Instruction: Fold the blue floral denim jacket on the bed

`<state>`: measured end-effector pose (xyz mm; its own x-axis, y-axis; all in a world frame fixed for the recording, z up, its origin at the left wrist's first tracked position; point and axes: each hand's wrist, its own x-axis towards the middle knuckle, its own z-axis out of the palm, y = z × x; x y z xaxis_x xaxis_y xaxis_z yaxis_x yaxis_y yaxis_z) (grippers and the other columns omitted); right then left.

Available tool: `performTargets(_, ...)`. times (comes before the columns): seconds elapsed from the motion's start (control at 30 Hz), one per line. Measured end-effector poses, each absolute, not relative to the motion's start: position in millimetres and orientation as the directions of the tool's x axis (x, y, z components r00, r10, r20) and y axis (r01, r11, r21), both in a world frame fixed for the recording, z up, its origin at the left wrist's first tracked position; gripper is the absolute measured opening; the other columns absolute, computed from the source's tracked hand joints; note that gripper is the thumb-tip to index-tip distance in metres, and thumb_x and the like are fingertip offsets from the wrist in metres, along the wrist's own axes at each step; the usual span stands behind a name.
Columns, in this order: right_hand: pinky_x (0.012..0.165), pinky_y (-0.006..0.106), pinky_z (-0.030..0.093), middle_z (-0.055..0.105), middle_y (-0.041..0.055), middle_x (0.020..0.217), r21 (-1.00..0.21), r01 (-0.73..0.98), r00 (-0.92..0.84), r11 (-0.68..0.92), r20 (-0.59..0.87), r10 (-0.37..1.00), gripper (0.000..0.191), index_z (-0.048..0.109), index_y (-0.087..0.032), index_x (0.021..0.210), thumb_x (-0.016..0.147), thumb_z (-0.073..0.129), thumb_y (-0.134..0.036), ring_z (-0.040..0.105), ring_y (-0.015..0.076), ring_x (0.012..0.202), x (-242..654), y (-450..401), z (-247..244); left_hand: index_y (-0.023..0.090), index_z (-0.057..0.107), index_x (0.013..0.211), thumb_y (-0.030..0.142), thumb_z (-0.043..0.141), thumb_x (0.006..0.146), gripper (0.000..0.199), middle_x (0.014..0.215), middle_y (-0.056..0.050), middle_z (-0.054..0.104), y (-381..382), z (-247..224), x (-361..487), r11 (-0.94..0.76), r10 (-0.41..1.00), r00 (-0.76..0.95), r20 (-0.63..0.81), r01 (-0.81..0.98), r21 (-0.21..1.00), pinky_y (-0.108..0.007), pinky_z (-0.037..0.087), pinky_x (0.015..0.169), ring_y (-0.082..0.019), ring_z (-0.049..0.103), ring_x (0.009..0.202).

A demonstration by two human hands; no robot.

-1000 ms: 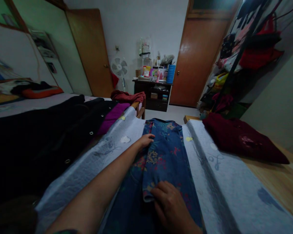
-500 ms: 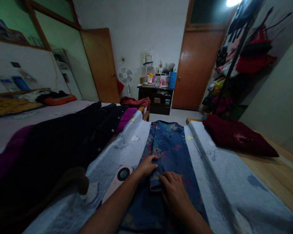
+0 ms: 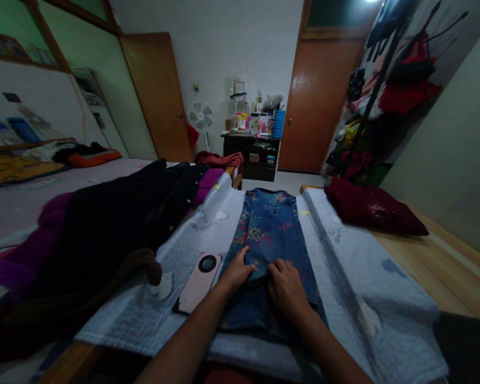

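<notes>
A dark blue floral garment [image 3: 274,224] lies lengthwise on the bed, with a long strip folded along its left side. My left hand [image 3: 237,271] rests on that left part, thumb and forefinger apart. Close by on the right, my right hand [image 3: 286,285] has its fingers curled onto the cloth, pinching it near a raised crosswise edge. Below this edge the lower part of the garment [image 3: 246,312] lies in shadow. A pink phone [image 3: 198,285] with a round black camera ring lies left of the garment, near my left forearm.
A pale blue-grey quilted sheet [image 3: 344,266] lies under everything. Black and purple clothing [image 3: 116,213] is heaped on the left. A maroon folded cloth or cushion [image 3: 374,208] sits at right on a wooden board [image 3: 416,256]. Beyond stand a dark cabinet [image 3: 260,170] and a fan [image 3: 202,120].
The sleeve-like strip with its cuff, visible between my hands earlier, no longer shows there; a raised crosswise edge does. My right fingers have curled in. The view has shifted, showing more of the phone.
</notes>
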<state>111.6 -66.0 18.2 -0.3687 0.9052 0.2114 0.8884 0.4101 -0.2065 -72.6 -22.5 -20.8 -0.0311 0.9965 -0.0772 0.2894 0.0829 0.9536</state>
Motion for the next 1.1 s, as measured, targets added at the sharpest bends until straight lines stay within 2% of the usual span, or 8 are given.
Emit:
performTargets(0.1, 0.091, 0.034, 0.034, 0.058, 0.0094, 0.115, -0.223, 0.888, -0.355, 0.402, 0.223, 0.908, 0.028, 0.062, -0.021, 0.109, 0.082, 0.058, -0.016, 0.048, 0.0255, 0.107, 113.1, -67.8, 16.7, 0.015, 0.043, 0.143, 0.014, 0.066, 0.069, 0.077, 0.141, -0.011, 0.055, -26.7, -24.4, -72.3, 0.066, 0.998, -0.038, -0.059, 0.22, 0.973, -0.038, 0.037, 0.112, -0.024, 0.05, 0.131)
performTargets(0.23, 0.09, 0.031, 0.036, 0.06, 0.0076, 0.11, -0.237, 0.879, -0.366, 0.413, 0.22, 0.904, 0.024, 0.064, -0.021, 0.103, 0.085, 0.052, -0.01, 0.051, 0.0222, 0.102, 111.1, -66.6, 20.6, 0.016, 0.051, 0.137, 0.012, 0.062, 0.072, 0.066, 0.14, -0.009, 0.056, -28.7, -20.6, -71.2, 0.04, 0.998, -0.063, -0.029, 0.18, 0.983, -0.036, 0.039, 0.111, -0.023, 0.052, 0.129)
performTargets(0.37, 0.092, 0.029, 0.035, 0.061, 0.0062, 0.108, -0.229, 0.848, -0.429, 0.478, 0.232, 0.873, 0.022, 0.065, -0.021, 0.099, 0.09, 0.048, -0.01, 0.051, 0.0206, 0.1, 106.8, -67.0, 21.3, 0.013, 0.057, 0.13, 0.014, 0.056, 0.077, 0.053, 0.136, -0.011, 0.059, -37.4, -16.7, -74.1, -0.003, 0.992, -0.115, 0.041, 0.309, 0.951, -0.038, 0.039, 0.111, -0.022, 0.053, 0.128)
performTargets(0.47, 0.091, 0.028, 0.035, 0.062, 0.0059, 0.105, -0.212, 0.843, -0.456, 0.494, 0.207, 0.866, 0.02, 0.065, -0.02, 0.097, 0.091, 0.048, -0.011, 0.051, 0.0205, 0.1, 105.2, -69.3, 16.1, 0.012, 0.058, 0.128, 0.015, 0.052, 0.081, 0.048, 0.133, -0.013, 0.06, -46.4, -16.0, -79.7, -0.053, 0.988, -0.096, 0.121, 0.522, 0.851, -0.039, 0.037, 0.112, -0.022, 0.053, 0.127)
performTargets(0.6, 0.089, 0.027, 0.035, 0.062, 0.0054, 0.101, -0.212, 0.853, -0.444, 0.477, 0.186, 0.877, 0.018, 0.064, -0.02, 0.094, 0.092, 0.048, -0.012, 0.051, 0.0201, 0.096, 105.2, -70.7, 11.0, 0.008, 0.054, 0.132, 0.011, 0.04, 0.086, 0.049, 0.136, -0.016, 0.057, -50.6, -19.7, -85.8, -0.118, 0.977, -0.023, 0.214, 0.775, 0.621, -0.04, 0.035, 0.114, -0.023, 0.05, 0.13)
performTargets(0.73, 0.088, 0.028, 0.035, 0.063, 0.0057, 0.1, -0.216, 0.856, -0.433, 0.469, 0.195, 0.88, 0.019, 0.063, -0.02, 0.094, 0.094, 0.046, -0.012, 0.051, 0.02, 0.096, 106.0, -70.8, 11.6, 0.004, 0.046, 0.139, 0.027, 0.043, 0.093, 0.052, 0.148, -0.022, 0.044, -49.0, -28.4, -84.4, -0.088, 0.98, 0.001, 0.198, 0.898, 0.43, -0.047, 0.028, 0.116, -0.03, 0.038, 0.14)
performTargets(0.87, 0.088, 0.028, 0.036, 0.063, 0.0061, 0.101, -0.222, 0.861, -0.429, 0.457, 0.164, 0.888, 0.021, 0.063, -0.021, 0.095, 0.094, 0.044, -0.012, 0.052, 0.0201, 0.098, 106.5, -71.6, 10.1, 0.012, 0.047, 0.141, 0.042, 0.04, 0.096, 0.054, 0.151, -0.018, 0.041, -53.4, -32.0, -78.7, -0.102, 0.993, 0.07, 0.099, 0.923, 0.371, -0.052, 0.025, 0.116, -0.032, 0.033, 0.142)
performTargets(1.1, 0.088, 0.028, 0.037, 0.062, 0.0069, 0.103, -0.262, 0.853, -0.43, 0.451, 0.136, 0.892, 0.021, 0.064, -0.02, 0.097, 0.093, 0.046, -0.012, 0.052, 0.0188, 0.098, 107.8, -74.9, 7.9, 0.015, 0.043, 0.144, 0.043, 0.044, 0.094, 0.057, 0.155, -0.017, 0.035, -72.4, -30.3, -72.6, -0.16, 0.987, 0.148, 0.061, 0.916, 0.367, -0.054, 0.017, 0.117, -0.03, 0.028, 0.145)
